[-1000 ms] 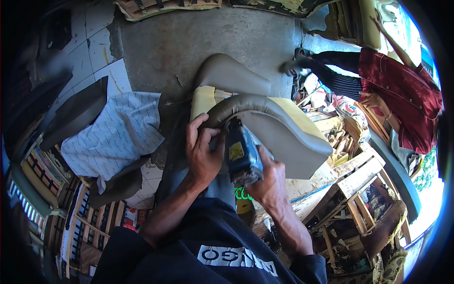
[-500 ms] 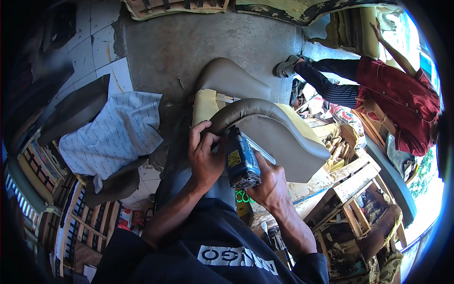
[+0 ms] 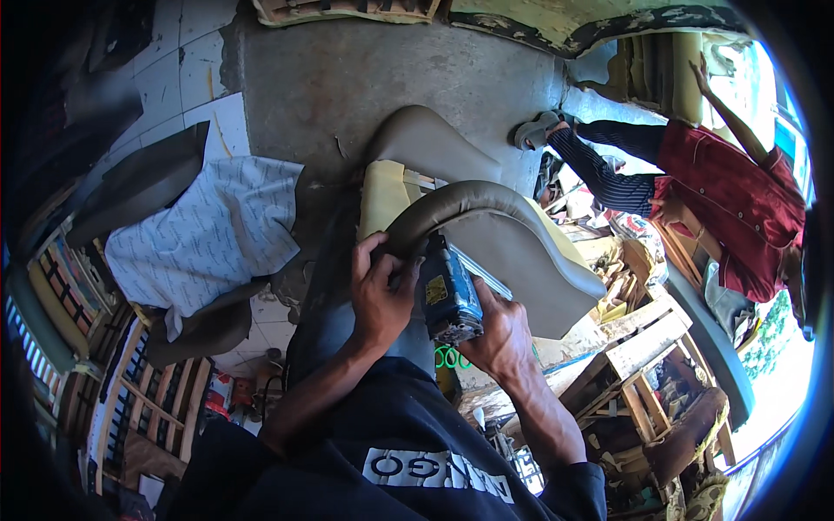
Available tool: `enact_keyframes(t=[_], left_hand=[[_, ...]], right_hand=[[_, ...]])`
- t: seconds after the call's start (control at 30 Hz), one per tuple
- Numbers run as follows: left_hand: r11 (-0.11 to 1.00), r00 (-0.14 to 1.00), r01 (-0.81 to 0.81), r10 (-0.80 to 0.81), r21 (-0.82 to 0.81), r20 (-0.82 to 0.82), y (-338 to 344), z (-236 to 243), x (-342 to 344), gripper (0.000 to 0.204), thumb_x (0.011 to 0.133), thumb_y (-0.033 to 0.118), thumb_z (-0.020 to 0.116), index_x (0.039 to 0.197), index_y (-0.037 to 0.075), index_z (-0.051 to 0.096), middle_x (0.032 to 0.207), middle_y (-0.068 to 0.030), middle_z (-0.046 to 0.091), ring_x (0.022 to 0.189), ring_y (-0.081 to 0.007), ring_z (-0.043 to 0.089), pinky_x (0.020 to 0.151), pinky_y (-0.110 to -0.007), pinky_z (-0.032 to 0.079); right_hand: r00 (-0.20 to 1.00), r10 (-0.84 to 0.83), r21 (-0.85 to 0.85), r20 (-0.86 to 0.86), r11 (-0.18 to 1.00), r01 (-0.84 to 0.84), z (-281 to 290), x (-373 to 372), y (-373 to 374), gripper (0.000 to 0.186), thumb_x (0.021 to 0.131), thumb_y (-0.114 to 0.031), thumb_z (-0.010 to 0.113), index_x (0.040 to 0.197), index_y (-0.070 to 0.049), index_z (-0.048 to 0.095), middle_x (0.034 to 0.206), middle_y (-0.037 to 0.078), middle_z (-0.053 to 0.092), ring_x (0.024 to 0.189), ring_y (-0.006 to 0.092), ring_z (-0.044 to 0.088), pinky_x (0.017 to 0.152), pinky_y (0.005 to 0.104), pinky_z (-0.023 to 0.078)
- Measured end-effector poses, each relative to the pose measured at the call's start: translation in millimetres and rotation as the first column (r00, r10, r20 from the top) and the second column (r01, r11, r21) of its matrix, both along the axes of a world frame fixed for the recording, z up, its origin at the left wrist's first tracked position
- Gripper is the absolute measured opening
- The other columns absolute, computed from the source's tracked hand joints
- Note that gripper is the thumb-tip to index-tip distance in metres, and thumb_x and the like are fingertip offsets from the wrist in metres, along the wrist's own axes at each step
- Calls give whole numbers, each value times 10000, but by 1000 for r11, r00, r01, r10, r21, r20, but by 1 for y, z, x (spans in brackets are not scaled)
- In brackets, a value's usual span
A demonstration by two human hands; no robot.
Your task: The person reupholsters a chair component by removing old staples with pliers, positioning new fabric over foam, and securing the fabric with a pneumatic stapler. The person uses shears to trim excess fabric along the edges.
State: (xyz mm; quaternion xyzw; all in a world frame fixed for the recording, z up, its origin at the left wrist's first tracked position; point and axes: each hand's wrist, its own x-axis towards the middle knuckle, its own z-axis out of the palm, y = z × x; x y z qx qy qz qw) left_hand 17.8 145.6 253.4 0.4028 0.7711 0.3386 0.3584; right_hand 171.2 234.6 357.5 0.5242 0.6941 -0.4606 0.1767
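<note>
My right hand (image 3: 504, 337) is wrapped around a worn blue staple gun (image 3: 452, 300), its nose up against the inner edge of a brown-grey upholstered chair part (image 3: 517, 273). The padded rim (image 3: 473, 193) of that part curves over the top, with a few wrinkles near its left end. There my left hand (image 3: 380, 300) presses its bent fingers and thumb on the cover's edge, just left of the staple gun. The fingertips are partly hidden. Behind the rim lie yellow foam (image 3: 383, 195) and a second brown-grey padded piece (image 3: 426, 143).
A person in a dark red shirt (image 3: 734, 204) stands at the right. Printed white sheeting (image 3: 208, 239) drapes over dark padded pieces at the left. Wooden frames (image 3: 656, 347) and scraps crowd the lower right, and a green coiled hose (image 3: 452, 357) shows below the staple gun.
The view has shifted slightly. Both hands and the staple gun keep nearly the same place on the chair part. The person in red has barely moved.
</note>
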Motion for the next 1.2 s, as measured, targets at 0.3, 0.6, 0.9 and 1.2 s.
enact_keyframes(t=[0.3, 0.6, 0.9, 1.2], left_hand=[[998, 999, -54, 54, -12, -2, -4, -5, 3, 180, 816, 29, 809, 776, 13, 633, 1229, -177, 603, 1125, -350, 623, 878, -417, 528], [994, 998, -64, 61, -87, -32, -55, -8, 4, 106, 869, 27, 767, 836, -9, 673, 1293, -163, 600, 1140, -313, 625, 869, -367, 540], [970, 977, -178, 194, -164, 85, -59, -9, 12, 259, 872, 128, 813, 767, -19, 627, 1310, -216, 577, 1171, -379, 593, 955, -463, 500], [998, 992, -45, 40, -40, -119, -75, 16, 28, 192, 861, 120, 808, 846, 45, 631, 1038, -133, 630, 923, -336, 607, 813, -436, 505]], right_hand=[[991, 131, -21, 19, 991, -131, -8, 1, -6, 859, 637, -175, 904, 1368, -44, 473, 986, 226, 732, 960, 411, 722, 865, 489, 546], [975, 220, -12, 5, 975, -220, -6, -2, -5, 843, 660, -208, 876, 1387, -28, 489, 987, 255, 725, 968, 417, 720, 886, 491, 549], [950, 306, 3, 62, 952, -307, -8, -3, -11, 869, 643, -203, 904, 1388, -38, 490, 995, 239, 735, 925, 410, 732, 839, 476, 577], [951, 301, 42, 78, 952, -305, -5, -4, -13, 817, 639, -171, 879, 1356, -23, 515, 981, 227, 734, 914, 431, 723, 821, 490, 571]])
